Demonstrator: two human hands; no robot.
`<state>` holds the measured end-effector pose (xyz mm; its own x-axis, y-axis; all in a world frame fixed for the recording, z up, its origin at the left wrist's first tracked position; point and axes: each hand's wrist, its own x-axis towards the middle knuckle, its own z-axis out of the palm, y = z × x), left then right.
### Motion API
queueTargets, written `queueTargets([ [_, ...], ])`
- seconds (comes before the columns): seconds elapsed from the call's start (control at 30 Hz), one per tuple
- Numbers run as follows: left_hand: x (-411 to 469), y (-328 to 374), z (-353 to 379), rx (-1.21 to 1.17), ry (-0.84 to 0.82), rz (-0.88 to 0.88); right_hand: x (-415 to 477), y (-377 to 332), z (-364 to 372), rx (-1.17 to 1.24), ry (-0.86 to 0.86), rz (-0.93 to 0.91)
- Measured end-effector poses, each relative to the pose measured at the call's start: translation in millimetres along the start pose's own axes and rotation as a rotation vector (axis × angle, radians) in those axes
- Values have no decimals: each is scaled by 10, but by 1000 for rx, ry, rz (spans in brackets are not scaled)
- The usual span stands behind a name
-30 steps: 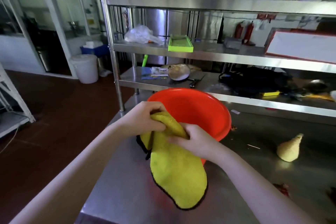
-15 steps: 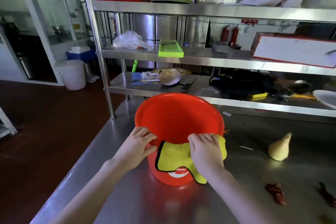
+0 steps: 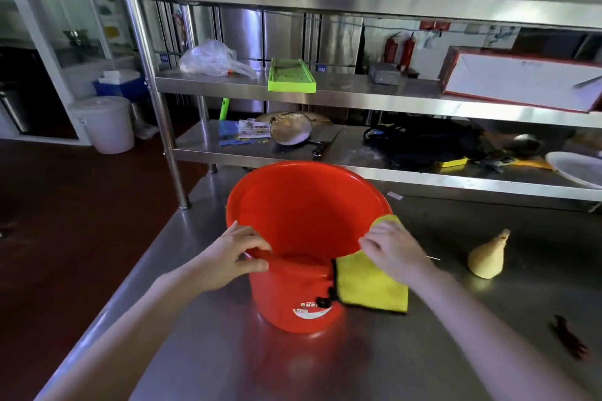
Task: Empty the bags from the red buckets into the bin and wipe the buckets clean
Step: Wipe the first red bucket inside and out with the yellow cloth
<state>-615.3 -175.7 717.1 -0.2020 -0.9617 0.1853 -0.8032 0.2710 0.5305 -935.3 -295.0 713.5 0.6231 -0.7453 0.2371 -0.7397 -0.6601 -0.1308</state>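
A red bucket [image 3: 303,221] stands upright on the steel table [image 3: 456,352], with nothing visible inside it. My left hand [image 3: 233,257] grips its near left rim, thumb outside and fingers curled over the edge. A yellow cloth with black edging [image 3: 371,286] is draped over the near right rim and hangs down the outer wall. My right hand [image 3: 391,249] lies on the cloth at the rim, fingers bent over the cloth at the edge.
A steel rack [image 3: 358,88] stands behind the table, with a green tray [image 3: 291,76], a plastic bag [image 3: 210,58], a knife and a black bag on it. A yellow cone-shaped piece [image 3: 487,259] and dried chillies [image 3: 570,340] lie on the table at right. A white bin [image 3: 106,124] stands on the floor at left.
The cloth, first held up between both hands, was laid over the near rim and has slid right along it under my right hand. My left hand went to the rim and now grips it.
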Motion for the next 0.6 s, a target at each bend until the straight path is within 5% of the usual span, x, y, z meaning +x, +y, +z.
queueTargets([
  [0.13,-9,41,153,125,155,86,94,233,-60,-74,-70,67],
  [0.37,-35,213,349,155,280,28,-241,-1045,356,-93,397,207],
  [0.5,-80,296,215,120,132,-9,-227,-920,323,-77,346,51],
  [0.6,-115,82,-40,324,-67,-89,-160,-412,178,9,218,-60],
])
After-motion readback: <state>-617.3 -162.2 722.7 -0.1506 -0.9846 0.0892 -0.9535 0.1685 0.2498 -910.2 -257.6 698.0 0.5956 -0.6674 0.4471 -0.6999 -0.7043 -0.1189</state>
